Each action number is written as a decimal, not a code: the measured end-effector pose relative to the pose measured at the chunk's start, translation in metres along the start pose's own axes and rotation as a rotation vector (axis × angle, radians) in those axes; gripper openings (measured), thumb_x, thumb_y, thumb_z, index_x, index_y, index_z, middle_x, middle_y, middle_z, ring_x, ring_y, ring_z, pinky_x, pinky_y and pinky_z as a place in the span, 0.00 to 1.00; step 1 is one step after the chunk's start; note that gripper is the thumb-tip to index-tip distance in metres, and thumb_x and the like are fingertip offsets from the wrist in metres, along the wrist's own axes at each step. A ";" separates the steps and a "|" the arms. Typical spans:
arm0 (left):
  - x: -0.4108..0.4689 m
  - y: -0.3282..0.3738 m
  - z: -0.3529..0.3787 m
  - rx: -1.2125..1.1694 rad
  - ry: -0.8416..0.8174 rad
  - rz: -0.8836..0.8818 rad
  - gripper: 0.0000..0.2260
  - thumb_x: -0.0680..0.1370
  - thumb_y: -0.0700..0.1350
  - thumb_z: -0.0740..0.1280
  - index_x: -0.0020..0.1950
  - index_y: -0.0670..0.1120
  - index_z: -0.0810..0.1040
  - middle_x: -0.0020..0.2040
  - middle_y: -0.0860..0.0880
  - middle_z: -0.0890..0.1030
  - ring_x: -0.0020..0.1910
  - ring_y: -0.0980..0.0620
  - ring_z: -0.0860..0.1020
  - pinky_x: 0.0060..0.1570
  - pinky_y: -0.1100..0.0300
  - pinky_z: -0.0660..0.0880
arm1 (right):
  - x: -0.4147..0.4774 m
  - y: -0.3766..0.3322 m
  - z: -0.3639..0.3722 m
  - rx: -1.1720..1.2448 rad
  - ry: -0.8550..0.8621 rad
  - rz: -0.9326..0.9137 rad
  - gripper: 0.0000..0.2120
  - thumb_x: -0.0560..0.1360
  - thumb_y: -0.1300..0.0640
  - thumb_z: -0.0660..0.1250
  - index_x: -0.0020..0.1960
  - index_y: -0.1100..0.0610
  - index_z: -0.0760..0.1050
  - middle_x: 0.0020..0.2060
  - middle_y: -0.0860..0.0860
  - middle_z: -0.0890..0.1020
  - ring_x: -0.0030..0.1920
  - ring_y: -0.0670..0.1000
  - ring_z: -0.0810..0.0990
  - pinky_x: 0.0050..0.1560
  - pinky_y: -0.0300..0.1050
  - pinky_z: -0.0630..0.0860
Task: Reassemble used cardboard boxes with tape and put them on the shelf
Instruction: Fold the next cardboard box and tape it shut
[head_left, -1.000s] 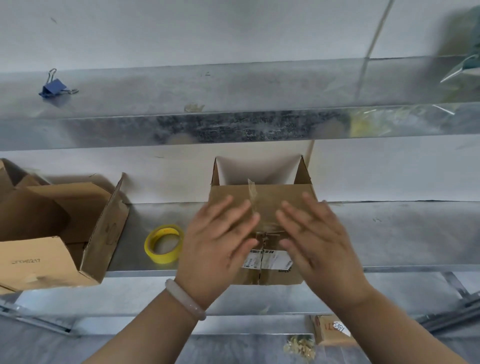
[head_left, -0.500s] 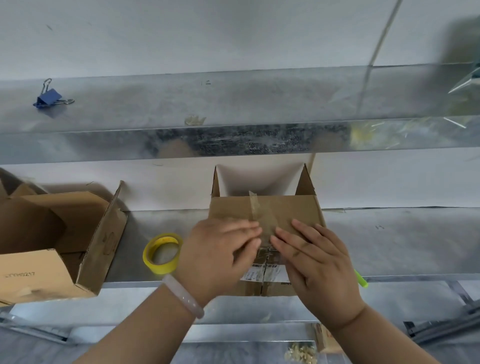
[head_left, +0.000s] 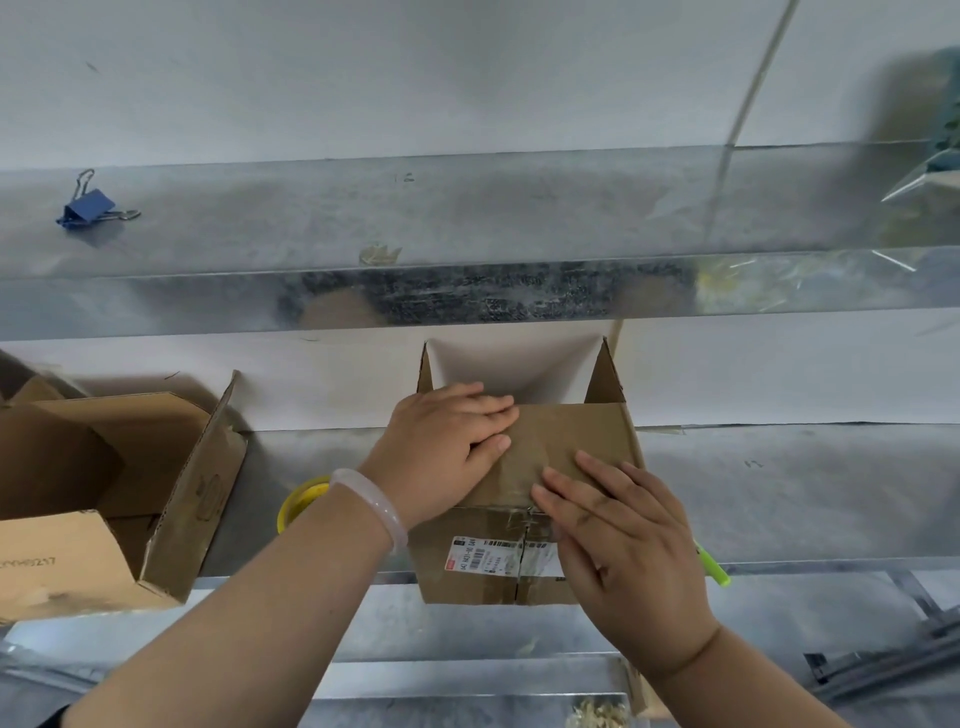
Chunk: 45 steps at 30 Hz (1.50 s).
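Both hands are flat on the cardboard box (head_left: 571, 431), which sits on the metal shelf (head_left: 779, 493) with its open end facing the wall. The left hand (head_left: 447, 457) presses down on the top panel, its fingers (head_left: 483, 410) straight and close together, tips pointing to the right. The right hand (head_left: 623, 551) lies over the near edge, fingers (head_left: 566, 488) straight and slightly spread. Just under those fingertips, clear tape (head_left: 524, 517) wraps over the edge onto the front face, above the printed label (head_left: 483, 558).

This looks like the smoothing step, rubbing the strip down so it grips the seam. Neither hand grips anything.

The yellow tape roll (head_left: 301, 501) sits just behind the left wrist, half hidden. A green pen (head_left: 714, 569) pokes out beyond the right hand's outer edge.

The next move likely calls for a firm pass along the seam, then turning the box to check that the flaps hold. Another open box (head_left: 171, 467) waits well off to the left.
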<state>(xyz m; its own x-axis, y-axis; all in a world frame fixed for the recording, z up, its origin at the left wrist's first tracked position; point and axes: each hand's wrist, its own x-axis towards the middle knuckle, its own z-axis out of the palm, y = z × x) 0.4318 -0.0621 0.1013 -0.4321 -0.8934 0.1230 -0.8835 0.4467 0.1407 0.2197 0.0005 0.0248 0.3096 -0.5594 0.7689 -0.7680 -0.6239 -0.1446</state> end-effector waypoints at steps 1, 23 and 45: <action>0.001 -0.001 0.000 0.017 -0.035 0.012 0.29 0.77 0.63 0.40 0.75 0.62 0.64 0.74 0.66 0.63 0.76 0.60 0.56 0.72 0.53 0.57 | 0.000 0.000 0.000 -0.006 -0.002 0.000 0.13 0.78 0.54 0.65 0.60 0.49 0.83 0.61 0.44 0.81 0.66 0.50 0.77 0.64 0.57 0.74; -0.064 -0.019 0.058 -0.433 0.550 0.124 0.19 0.82 0.55 0.60 0.65 0.45 0.78 0.67 0.51 0.77 0.73 0.54 0.67 0.73 0.58 0.62 | 0.010 0.030 -0.004 0.292 -0.008 0.099 0.12 0.77 0.51 0.67 0.55 0.55 0.84 0.55 0.46 0.84 0.62 0.46 0.79 0.66 0.59 0.73; -0.055 0.008 0.066 -0.448 0.710 -0.002 0.09 0.77 0.53 0.68 0.53 0.53 0.85 0.59 0.55 0.81 0.70 0.41 0.68 0.70 0.45 0.65 | 0.010 0.015 0.008 0.324 0.032 0.290 0.08 0.74 0.48 0.68 0.52 0.46 0.83 0.55 0.44 0.82 0.67 0.57 0.73 0.67 0.51 0.70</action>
<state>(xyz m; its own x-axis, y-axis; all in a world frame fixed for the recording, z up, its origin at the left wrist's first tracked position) 0.4364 -0.0128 0.0305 -0.0819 -0.7190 0.6902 -0.6643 0.5556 0.5000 0.2160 -0.0185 0.0257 0.0854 -0.7225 0.6861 -0.6033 -0.5855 -0.5414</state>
